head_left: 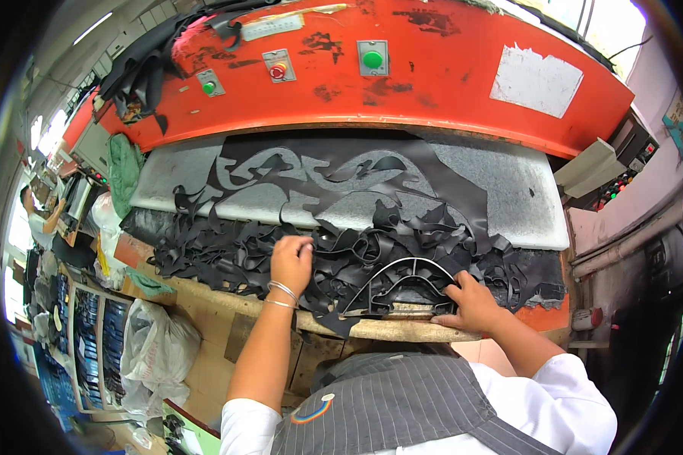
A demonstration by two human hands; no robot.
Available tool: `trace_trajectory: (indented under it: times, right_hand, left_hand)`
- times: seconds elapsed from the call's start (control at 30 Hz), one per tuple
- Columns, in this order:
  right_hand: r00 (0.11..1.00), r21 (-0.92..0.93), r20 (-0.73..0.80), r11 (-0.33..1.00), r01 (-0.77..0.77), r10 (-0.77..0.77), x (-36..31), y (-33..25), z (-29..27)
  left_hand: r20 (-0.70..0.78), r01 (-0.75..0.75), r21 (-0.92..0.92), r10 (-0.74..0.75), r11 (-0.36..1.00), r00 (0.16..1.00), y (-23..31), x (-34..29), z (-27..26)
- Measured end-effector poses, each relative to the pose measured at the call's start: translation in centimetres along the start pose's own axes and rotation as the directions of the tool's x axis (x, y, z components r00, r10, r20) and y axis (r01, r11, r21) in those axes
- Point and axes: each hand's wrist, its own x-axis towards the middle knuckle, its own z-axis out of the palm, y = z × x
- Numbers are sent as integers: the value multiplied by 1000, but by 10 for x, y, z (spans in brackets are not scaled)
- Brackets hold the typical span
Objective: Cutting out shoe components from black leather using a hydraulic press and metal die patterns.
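My right hand (474, 305) grips the right end of a curved metal cutting die (415, 263), an arched steel strip frame with cross braces, at the front edge of the press bed. My left hand (291, 265), with bangles at the wrist, is closed above a heap of black leather-like scraps (235, 254). Its fingers are curled together, and what they hold, if anything, is hidden. Beyond the heap, a black sheet (463, 189) with curved pieces cut out of it lies on the pale cutting board (524, 205).
A red press beam (463, 68) spans the back, with a green button (372, 60) and a red button (278, 70). A control box (611, 167) juts out at the right. A white plastic bag (155, 349) and a rack (91, 349) stand left. Another person (42, 220) works far left.
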Motion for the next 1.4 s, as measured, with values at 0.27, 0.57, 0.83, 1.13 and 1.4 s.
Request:
trace_trajectory:
  times: [0.27, 0.57, 0.83, 1.13, 1.4]
  right_hand:
    - [986, -39, 162, 998, 57, -50, 16, 0, -13]
    - [993, 238, 115, 969, -65, 38, 14, 9, -25]
    - [649, 360, -387, 756, -547, 655, 81, 113, -40]
    - [566, 74, -125, 577, -814, 815, 187, 150, -59]
    - [448, 236, -154, 473, -849, 881, 178, 152, -46]
  left_hand:
    - [526, 94, 313, -256, 945, 811, 0, 50, 26]
    - [491, 634, -459, -418, 622, 764, -48, 19, 7]
    - [317, 475, -836, -467, 273, 825, -57, -8, 17]
    - [82, 315, -889, -563, 332, 823, -66, -11, 27]
    - [39, 298, -907, -647, 296, 762, -78, -15, 16]
